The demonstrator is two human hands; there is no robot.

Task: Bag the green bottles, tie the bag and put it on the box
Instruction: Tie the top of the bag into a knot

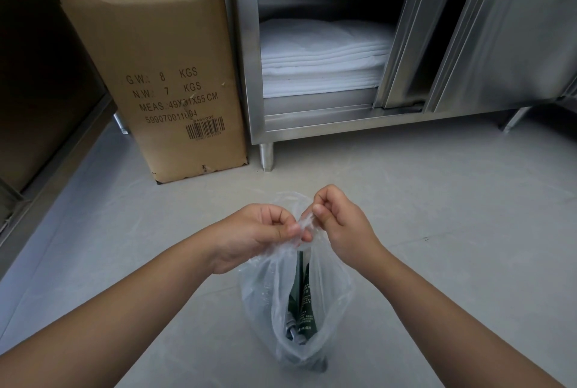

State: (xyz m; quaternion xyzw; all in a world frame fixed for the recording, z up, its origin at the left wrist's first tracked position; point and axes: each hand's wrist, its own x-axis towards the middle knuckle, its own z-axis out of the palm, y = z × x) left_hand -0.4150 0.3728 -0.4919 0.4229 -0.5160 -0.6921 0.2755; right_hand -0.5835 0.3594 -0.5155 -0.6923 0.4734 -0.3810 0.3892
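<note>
Bag (331, 290) of green bottles (302, 303) beneath left hand (256, 231), right hand (340, 225) grip

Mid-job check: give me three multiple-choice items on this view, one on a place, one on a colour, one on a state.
1. Where is the box relative to the cabinet? A inside it; B to its left in view; C on top.
2. What colour are the cloths in the cabinet? A blue; B red; C white.
3. What are the left hand and right hand doing? A both pinching the bag's top; B both flat open; C both idle.
Answers: B, it stands on the floor beside the cabinet; C, the folded cloths are white; A, each hand grips the bag's gathered top.
</note>
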